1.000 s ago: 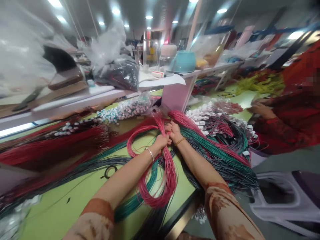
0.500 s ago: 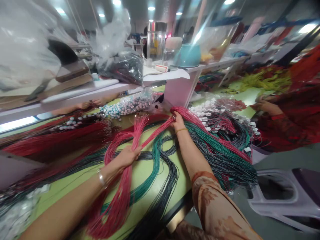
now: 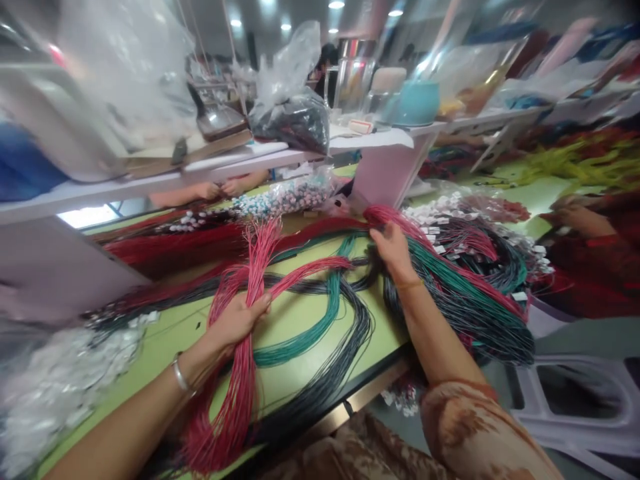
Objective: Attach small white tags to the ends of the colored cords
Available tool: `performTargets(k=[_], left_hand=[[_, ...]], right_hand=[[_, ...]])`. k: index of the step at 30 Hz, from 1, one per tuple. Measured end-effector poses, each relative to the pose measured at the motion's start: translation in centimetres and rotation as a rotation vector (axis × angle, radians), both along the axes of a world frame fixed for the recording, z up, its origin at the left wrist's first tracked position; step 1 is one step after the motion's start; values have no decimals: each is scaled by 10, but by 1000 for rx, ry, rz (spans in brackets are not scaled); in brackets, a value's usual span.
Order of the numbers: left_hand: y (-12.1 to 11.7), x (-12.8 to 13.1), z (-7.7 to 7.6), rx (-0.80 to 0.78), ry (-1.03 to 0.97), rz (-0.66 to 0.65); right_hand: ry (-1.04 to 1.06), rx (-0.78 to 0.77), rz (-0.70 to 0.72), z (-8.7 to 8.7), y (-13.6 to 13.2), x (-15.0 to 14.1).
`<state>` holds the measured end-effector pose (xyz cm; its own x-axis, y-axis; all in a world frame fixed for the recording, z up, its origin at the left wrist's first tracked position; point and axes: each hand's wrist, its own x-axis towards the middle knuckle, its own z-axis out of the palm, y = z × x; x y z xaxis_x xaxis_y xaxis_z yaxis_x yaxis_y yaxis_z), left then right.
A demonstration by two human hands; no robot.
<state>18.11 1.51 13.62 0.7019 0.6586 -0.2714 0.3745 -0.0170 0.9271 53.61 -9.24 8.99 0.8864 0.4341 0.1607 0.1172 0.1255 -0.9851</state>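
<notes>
Head view is showing my two bare hands working over a green counter (image 3: pixel 300 319). My left hand (image 3: pixel 234 325) is gripping a red wire bundle (image 3: pixel 235 393), its fingers closing around the strands with the thumb lying toward the right. Above that grip the strand ends are fanning upward, and below it a long loop is hanging down toward the near edge of the counter. A thinner red length is running from beside my thumb off to the right, its far end lying across the green wires (image 3: pixel 295 350). Black wires (image 3: pixel 345 367) are curving just beside the green ones and trailing toward the near edge.

My right hand (image 3: pixel 394 252) is reaching out beside the large wire pile (image 3: pixel 460 317), well apart from the red length's far end. Its fingers are bending forward, but I cannot tell whether they are pinching anything. White connectors (image 3: pixel 440 213) are crowding the far side of that pile.

At the near left, a heap of white pieces (image 3: pixel 70 387) is sitting on the counter, partly blurring. Beyond, a co-worker's hands (image 3: pixel 215 190) are showing under the shelf (image 3: pixel 285 158), and a teal cup (image 3: pixel 419 105) is standing on top.
</notes>
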Motion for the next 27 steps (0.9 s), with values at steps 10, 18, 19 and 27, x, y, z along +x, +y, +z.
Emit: performTargets(k=[10, 18, 19, 27], left_hand=[[-64, -30, 56, 292, -21, -183], [-66, -67, 65, 265, -45, -137], [-62, -73, 65, 283, -74, -79], [-49, -111, 86, 404, -146, 252]], right_hand=[[-1007, -257, 890, 68, -45, -160], [-717, -351, 1414, 82, -51, -181], [-610, -343, 1407, 82, -53, -178], [37, -184, 1048, 93, -80, -155]])
